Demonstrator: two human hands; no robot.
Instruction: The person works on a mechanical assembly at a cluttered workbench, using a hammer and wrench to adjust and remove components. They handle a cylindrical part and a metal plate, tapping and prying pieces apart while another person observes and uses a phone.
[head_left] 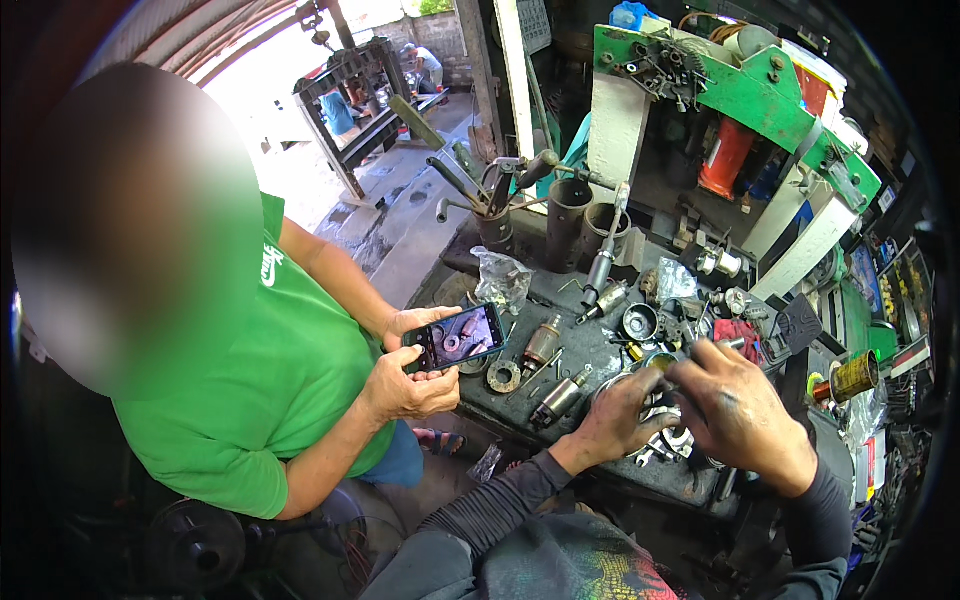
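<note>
Dark long sleeves (495, 508) fill the bottom of the view, and past them both hands meet low over the cluttered near side of the table (592, 352). Left hand (622, 415) and right hand (735, 400) have their fingers curled in and almost touching, looks like round some small part, but knuckles block it, so honestly can't tell what's gripped or how firmly. Whatever it is, it'd be right between them, above some loose wrenches (662, 447).

Off to the left sit two motor armatures (542, 344) and a thick metal ring (503, 376), with a round metal housing (639, 322) just beyond the hands. Someone in a green shirt (215, 390) holds a phone (460, 338) in both hands over the table's edge.

For fiddly stuff like this I'd steady it with the left, turn with the right, and stay low. Drop something small in that mess and good luck, lol.
</note>
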